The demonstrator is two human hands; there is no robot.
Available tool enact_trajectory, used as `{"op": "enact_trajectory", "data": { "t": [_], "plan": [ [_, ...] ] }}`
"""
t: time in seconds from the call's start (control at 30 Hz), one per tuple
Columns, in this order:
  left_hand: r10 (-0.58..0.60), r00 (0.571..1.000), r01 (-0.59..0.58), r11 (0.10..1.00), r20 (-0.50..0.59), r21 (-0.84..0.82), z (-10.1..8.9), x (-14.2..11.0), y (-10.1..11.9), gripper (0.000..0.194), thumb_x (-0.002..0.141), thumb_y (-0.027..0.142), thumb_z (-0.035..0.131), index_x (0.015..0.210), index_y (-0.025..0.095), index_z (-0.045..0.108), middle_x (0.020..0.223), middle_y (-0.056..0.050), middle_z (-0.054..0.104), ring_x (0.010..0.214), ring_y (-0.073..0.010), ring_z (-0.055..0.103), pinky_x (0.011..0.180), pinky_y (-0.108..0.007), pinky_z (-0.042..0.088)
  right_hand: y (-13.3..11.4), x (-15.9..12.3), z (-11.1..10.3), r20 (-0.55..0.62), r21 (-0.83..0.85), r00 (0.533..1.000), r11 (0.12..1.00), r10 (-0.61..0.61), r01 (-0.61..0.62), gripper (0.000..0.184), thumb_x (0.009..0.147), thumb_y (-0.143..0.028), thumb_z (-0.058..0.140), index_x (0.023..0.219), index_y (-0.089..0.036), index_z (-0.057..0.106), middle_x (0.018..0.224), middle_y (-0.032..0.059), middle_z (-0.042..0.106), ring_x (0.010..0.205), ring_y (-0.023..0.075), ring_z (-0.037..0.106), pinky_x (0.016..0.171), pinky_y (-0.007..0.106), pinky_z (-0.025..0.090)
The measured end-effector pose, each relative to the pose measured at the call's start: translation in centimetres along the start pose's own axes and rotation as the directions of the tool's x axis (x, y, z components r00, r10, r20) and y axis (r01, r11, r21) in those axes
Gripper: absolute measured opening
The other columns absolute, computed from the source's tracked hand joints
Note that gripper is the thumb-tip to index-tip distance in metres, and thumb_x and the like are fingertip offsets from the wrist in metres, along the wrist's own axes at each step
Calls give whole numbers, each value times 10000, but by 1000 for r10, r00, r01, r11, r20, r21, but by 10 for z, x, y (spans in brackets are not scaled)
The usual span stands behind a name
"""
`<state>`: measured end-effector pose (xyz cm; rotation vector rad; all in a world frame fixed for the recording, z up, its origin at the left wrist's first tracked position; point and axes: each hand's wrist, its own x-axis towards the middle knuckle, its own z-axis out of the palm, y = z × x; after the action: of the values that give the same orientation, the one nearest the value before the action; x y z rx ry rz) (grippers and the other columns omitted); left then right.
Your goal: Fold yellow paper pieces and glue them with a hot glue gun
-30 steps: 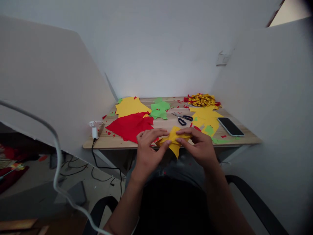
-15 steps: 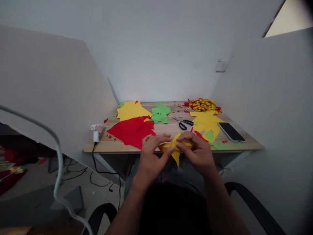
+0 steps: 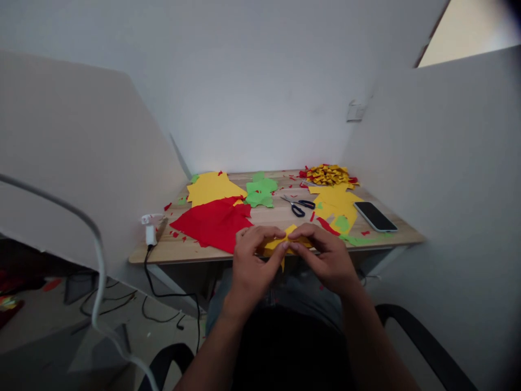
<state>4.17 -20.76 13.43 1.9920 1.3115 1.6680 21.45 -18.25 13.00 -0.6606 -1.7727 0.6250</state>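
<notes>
Head view: left hand [image 3: 254, 258] and right hand [image 3: 328, 252] both pinch the folded yellow piece [image 3: 271, 247], thumb and forefinger clamped on it from either side, fingertips of the two hands almost meeting at its middle. Piece is held up at the front edge of the table [image 3: 268, 214], above the lap.

Vs half a second ago: fingertips closer together, the piece's lower point, broad then, now shows only as a thin strip under the left thumb. Camera swung a bit, so the tabletop sits further left. Table items otherwise same.

Next out: red sheet [image 3: 214, 222] left of the hands, scissors [image 3: 298, 207] lying slightly open behind them, green pieces [image 3: 260, 191] further back. Right side: yellow sheet [image 3: 334, 201], phone [image 3: 375, 217] beside it, heap of yellow and red bits [image 3: 328, 175] at the rear.

Hard to see: most of the piece is behind fingers, fold unclear; other fingers of both hands curled, partly hidden. Forearms cut off at bottom. Floor at left dark, blurry.
</notes>
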Motion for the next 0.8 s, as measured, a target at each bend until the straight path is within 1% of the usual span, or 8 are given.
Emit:
{"op": "enact_trajectory", "data": {
  "t": [0.1, 0.2, 0.33, 0.43, 0.5, 0.6, 0.7, 0.8],
  "plan": [
    [40, 999, -41, 999, 19, 28, 2, 2, 3, 36, 875, 282, 739, 888, 256, 717, 903, -7, 770, 917, -213, 688, 917, -424, 426, -1, -3, -4, -30, -45, 999, 999, -26, 25, 98, 907, -188, 659, 993, -231, 677, 926, 23, 748, 857, 147, 716, 758, 242, 576],
    [80, 997, -80, 995, 10, 67, 5, 4, 5, 46, 865, 255, 752, 856, 257, 708, 884, 14, 775, 894, -203, 689, 903, -413, 392, -2, -4, -7, -39, -81, 999, 997, -24, 21, 103, 909, -187, 659, 1002, -230, 670, 932, 23, 752, 860, 147, 720, 768, 242, 577],
    [116, 993, -115, 989, -2, 93, 6, 6, 5, 54, 868, 241, 748, 864, 255, 696, 883, 25, 775, 873, -190, 686, 902, -399, 379, -2, -3, -8, -36, -100, 999, 994, -40, 36, 85, 917, -180, 637, 982, -226, 666, 904, 25, 746, 839, 151, 717, 754, 251, 574],
    [124, 992, -123, 987, -5, 102, 4, 7, 0, 63, 875, 273, 741, 922, 262, 700, 889, 21, 774, 864, -191, 684, 894, -393, 394, 0, -1, -5, -12, -111, 999, 993, -43, 41, 95, 923, -184, 620, 992, -229, 667, 923, 36, 740, 859, 162, 710, 770, 273, 574],
    [137, 991, -137, 983, 7, 119, 1, 7, -6, 72, 863, 314, 756, 891, 269, 707, 861, 26, 773, 830, -191, 684, 890, -393, 402, 0, 2, -2, -7, -88, 999, 995, -50, 49, 108, 919, -182, 619, 998, -236, 669, 933, 34, 739, 867, 162, 707, 770, 274, 574],
    [154, 987, -147, 980, -41, 135, -7, 5, -15, 71, 857, 333, 757, 844, 274, 718, 827, 27, 768, 787, -188, 683, 872, -390, 412, 0, 9, 5, 19, -47, 995, 994, -100, 101, 115, 914, -175, 622, 994, -236, 677, 931, 29, 739, 889, 157, 704, 805, 279, 570],
    [129, 985, -112, 983, -117, 145, -19, 1, -20, 81, 851, 331, 754, 819, 265, 721, 813, 16, 757, 778, -191, 677, 847, -384, 430, -4, 15, 13, 83, -12, 991, 994, -108, 110, 117, 914, -192, 625, 1000, -247, 682, 956, 30, 738, 911, 162, 700, 831, 304, 573],
    [33, 984, -9, 991, -175, 136, -28, -5, -18, 94, 843, 332, 750, 803, 252, 726, 809, 2, 750, 785, -197, 674, 812, -368, 463, -7, 18, 21, 135, 36, 981, 990, -139, 136, 115, 914, -202, 639, 1004, -253, 691, 967, 35, 746, 932, 173, 701, 865, 336, 573]
  ]
}}
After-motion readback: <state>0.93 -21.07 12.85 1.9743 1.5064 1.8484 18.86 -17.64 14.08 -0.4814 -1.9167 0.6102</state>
